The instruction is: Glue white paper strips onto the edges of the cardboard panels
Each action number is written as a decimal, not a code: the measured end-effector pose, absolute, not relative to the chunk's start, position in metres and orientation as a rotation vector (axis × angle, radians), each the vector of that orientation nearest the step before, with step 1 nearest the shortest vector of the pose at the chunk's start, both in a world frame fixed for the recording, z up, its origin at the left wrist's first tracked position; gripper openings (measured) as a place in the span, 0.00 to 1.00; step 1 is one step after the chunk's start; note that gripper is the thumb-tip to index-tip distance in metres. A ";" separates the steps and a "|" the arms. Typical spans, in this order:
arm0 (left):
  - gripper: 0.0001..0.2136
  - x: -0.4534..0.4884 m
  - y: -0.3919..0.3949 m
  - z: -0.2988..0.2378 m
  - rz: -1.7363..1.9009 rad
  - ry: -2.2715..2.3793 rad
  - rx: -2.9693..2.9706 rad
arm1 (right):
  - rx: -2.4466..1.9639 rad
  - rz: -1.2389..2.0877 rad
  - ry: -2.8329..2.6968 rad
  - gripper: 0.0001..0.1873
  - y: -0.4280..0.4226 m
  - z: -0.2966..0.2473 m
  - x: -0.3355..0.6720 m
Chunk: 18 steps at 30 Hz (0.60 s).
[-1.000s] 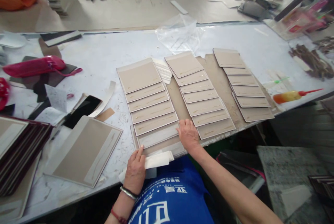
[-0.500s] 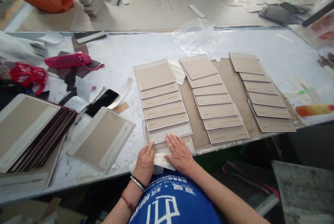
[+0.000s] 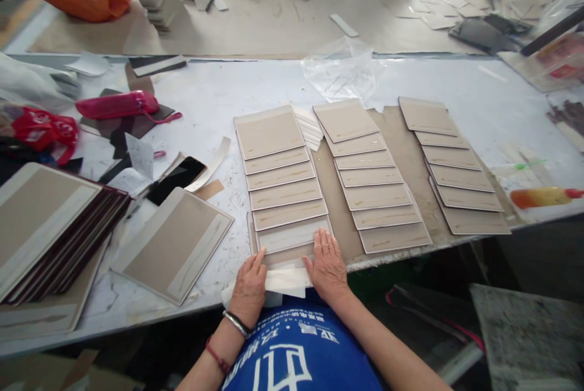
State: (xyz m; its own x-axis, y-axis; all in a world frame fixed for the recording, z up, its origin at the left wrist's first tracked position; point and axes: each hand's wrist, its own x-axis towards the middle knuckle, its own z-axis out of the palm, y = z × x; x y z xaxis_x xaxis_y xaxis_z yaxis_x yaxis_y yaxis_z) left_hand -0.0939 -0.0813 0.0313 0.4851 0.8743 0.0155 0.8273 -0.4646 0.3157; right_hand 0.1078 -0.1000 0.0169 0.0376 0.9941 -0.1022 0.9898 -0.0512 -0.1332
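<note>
My left hand (image 3: 250,284) is at the table's front edge, its fingers curled over white strips (image 3: 286,281) that stick out on both sides. Its index fingertip touches the lower left corner of a beige panel (image 3: 296,244) with a pale strip along its near edge. My right hand (image 3: 327,263) lies flat near that strip's right end, fingers stretched and close together. This panel belongs to the left column of overlapping beige panels (image 3: 269,132). Several panels in the columns bear thin brownish streaks. My left thumb is hidden.
Two more columns of panels, a middle one (image 3: 347,120) and a right one (image 3: 429,117), lie on brown board. To the left are a panel stack (image 3: 50,214), a single panel (image 3: 176,245), a phone (image 3: 177,179) and a pink pouch (image 3: 117,104). A yellow-orange bottle (image 3: 542,197) lies far right.
My right hand has slid rightward along the pale strip to the panel's right end, uncovering more of the strip and of the white strips below. My left hand has shifted slightly left and down.
</note>
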 end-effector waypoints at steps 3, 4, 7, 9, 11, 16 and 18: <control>0.11 -0.097 -0.078 0.033 0.337 1.422 2.367 | -2.263 0.228 -2.118 0.31 -0.100 0.018 0.119; 0.11 -0.100 -0.077 0.035 0.394 1.406 2.306 | -2.257 0.215 -2.097 0.30 -0.100 0.021 0.123; 0.10 -0.111 -0.070 0.049 0.583 1.418 1.988 | -2.156 0.267 -1.982 0.25 -0.098 0.037 0.128; 0.11 -0.118 -0.065 0.067 0.613 1.505 1.627 | -2.015 0.501 -1.872 0.21 -0.095 0.056 0.122; 0.14 -0.121 -0.063 0.088 0.565 1.523 1.221 | -1.864 0.891 -1.696 0.17 -0.090 0.076 0.107; 0.18 -0.114 -0.070 0.121 0.431 1.255 0.696 | -1.580 1.599 -1.209 0.12 -0.075 0.110 0.046; 0.19 -0.110 -0.076 0.121 0.380 1.220 0.653 | -1.541 1.687 -1.069 0.10 -0.073 0.112 0.028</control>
State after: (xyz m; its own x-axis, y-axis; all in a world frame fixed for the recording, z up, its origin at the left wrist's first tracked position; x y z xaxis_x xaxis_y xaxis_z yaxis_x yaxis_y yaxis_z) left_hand -0.1105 -0.0764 0.1215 0.3142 0.5969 -0.7383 0.0726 0.7602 0.6456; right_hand 0.0280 -0.0725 0.1118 -0.1373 0.8579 -0.4952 0.0817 -0.4884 -0.8688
